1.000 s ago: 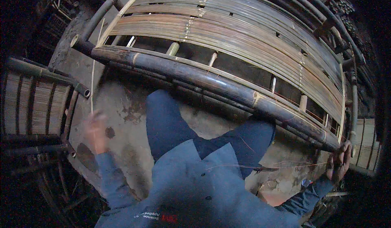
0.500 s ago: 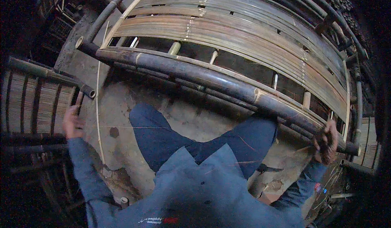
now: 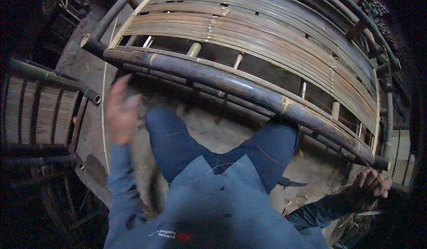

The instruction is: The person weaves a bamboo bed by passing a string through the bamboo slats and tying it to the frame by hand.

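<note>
A bamboo bench (image 3: 191, 68) with a thick dark front rail stands before my knees. Its seat is made of long split-bamboo slats (image 3: 267, 40), with a gap at the front where cross-pieces show. My left hand (image 3: 122, 113) is in the air below the rail's left end, smeared by motion, so its grip is unclear. Near the rail's right end, my right hand (image 3: 373, 182) has its fingers curled. A thin reddish strand (image 3: 344, 186) runs to that hand. Fine strand pieces also cross over my lap, but their full path is hard to follow.
At the left stands another slatted bamboo piece (image 3: 40, 111) with a protruding pole end. A thin pale strip (image 3: 104, 129) lies on the concrete floor (image 3: 200, 124). A dark blade-like object (image 3: 291, 183) is beside my right knee. More slatted bamboo (image 3: 400, 155) is at far right.
My left hand has swung right and up from the left bamboo piece toward the bench's left end. My right hand has moved off the rail's right end, outward and down. The view has shifted slightly.
</note>
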{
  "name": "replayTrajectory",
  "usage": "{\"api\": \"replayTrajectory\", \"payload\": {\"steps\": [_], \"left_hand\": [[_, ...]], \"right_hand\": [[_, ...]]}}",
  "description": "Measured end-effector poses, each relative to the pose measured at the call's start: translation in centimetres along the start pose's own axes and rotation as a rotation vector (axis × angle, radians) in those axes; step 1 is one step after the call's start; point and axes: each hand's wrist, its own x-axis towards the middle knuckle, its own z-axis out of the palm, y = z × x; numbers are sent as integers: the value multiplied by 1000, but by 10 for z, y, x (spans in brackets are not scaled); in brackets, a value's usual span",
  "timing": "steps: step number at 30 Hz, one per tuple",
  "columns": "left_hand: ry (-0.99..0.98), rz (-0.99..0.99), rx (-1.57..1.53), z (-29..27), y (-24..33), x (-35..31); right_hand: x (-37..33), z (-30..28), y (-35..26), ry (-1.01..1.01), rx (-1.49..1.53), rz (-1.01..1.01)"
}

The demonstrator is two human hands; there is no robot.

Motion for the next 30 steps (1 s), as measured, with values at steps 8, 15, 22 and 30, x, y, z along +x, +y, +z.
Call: {"api": "replayTrajectory", "payload": {"steps": [8,15,22,30], "left_hand": [[-447,574,-310,250,128,-12],[-441,399,-379,189,123,-33],[-632,330,-421,164,120,-33],[-259,-307,-1323,21,-54,150]], "right_hand": [[0,55,-19,277,-190,-3],[-31,6,-42,168,-133,159],[-62,-11,-85,235,-317,343],[24,56,123,-85,-772,726]]}}
